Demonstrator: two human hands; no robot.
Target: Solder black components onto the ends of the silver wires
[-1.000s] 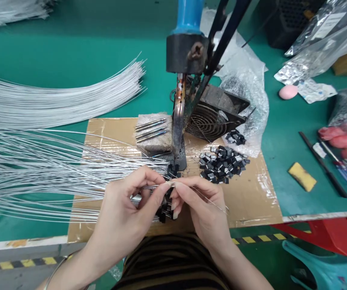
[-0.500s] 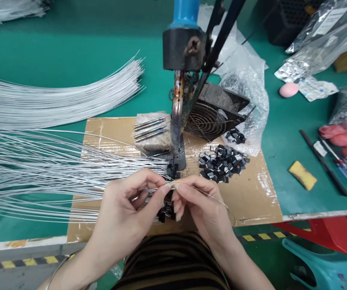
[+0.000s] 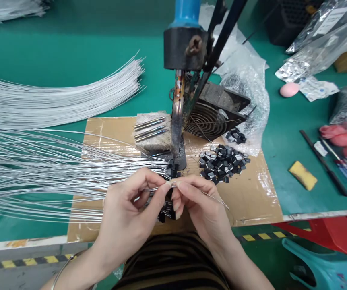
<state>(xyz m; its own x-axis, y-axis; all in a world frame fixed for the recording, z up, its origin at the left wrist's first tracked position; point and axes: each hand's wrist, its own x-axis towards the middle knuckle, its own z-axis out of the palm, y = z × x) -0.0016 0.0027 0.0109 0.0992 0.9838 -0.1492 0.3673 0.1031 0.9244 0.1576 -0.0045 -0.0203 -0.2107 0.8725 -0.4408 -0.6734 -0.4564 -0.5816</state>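
Note:
My left hand and my right hand meet fingertip to fingertip over the front of a taped cardboard sheet. Both pinch thin silver wires: one trails right past my right hand, others fan out to the left as a wire bundle. Small black parts sit on wire ends under my fingers. A pile of loose black clips lies just beyond my right hand. The upright soldering tool with a blue top stands right behind my hands.
A second sheaf of white wires lies at the back left. A black fan and plastic bags sit behind the clips. A yellow sponge, black rod and pink objects are on the right.
Almost nothing moved. My fingers shifted slightly on the wire, and the view drifted a little.

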